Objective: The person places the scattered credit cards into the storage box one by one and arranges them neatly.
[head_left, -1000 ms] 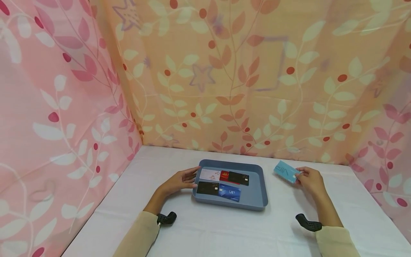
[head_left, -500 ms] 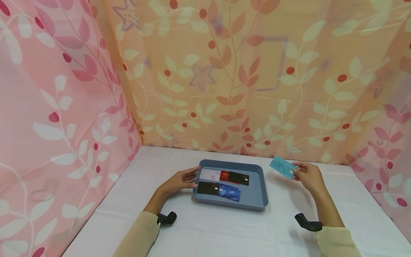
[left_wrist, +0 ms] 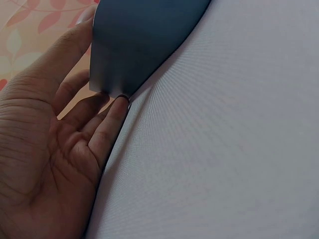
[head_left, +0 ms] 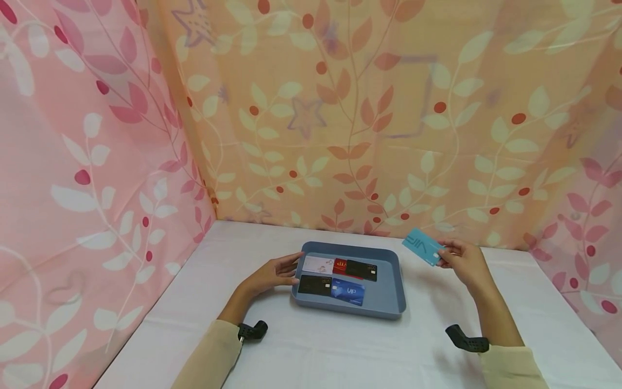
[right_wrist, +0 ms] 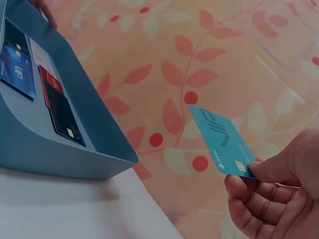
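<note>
In the head view, my left hand (head_left: 271, 275) rests against the left side of a blue-grey tray (head_left: 389, 312), with relaxed fingers touching its wall. The left wrist view shows fingertips right at the tray wall (left_wrist: 134, 45). My right hand (head_left: 467, 266) is to the right of the tray and pinches a light blue VIP card (head_left: 424, 247) by one corner, between thumb and fingers. The right wrist view shows this card (right_wrist: 219, 142) tilted and raised, its gold chip close to the thumb.
Inside the tray lie a white card (head_left: 317, 264), a red card (head_left: 339, 265) partly under a black card (head_left: 362, 270), another black card (head_left: 314, 285) and a blue VIP card (head_left: 347, 292). White cloth (head_left: 340, 351) covers the table. Patterned curtains (head_left: 311, 162) stand behind it and at the sides.
My right hand has raised the light blue card off the cloth and moved it slightly left, toward the back. The left hand and the tray have stayed in place.
</note>
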A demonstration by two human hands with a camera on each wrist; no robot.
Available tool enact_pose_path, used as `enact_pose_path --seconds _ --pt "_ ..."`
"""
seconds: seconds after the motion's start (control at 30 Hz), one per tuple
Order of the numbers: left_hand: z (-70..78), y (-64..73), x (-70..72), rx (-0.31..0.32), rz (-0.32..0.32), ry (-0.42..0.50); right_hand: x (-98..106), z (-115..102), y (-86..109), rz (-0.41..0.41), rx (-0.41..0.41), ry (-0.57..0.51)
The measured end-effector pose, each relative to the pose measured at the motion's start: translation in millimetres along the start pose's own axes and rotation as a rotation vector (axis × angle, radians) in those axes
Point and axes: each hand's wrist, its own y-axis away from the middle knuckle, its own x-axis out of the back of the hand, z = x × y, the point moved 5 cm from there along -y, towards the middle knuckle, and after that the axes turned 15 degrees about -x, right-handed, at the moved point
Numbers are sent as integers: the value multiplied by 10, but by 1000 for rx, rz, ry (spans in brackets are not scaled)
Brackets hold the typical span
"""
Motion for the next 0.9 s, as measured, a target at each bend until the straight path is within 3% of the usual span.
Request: enact_pose_path --seconds 0.23,0.9 --pt "0 9 -7 5 4 -3 -74 -123 57 -15 -35 3" --pt "-37 -2 8 -7 3 -27 -332 -324 156 -142 1 -23"
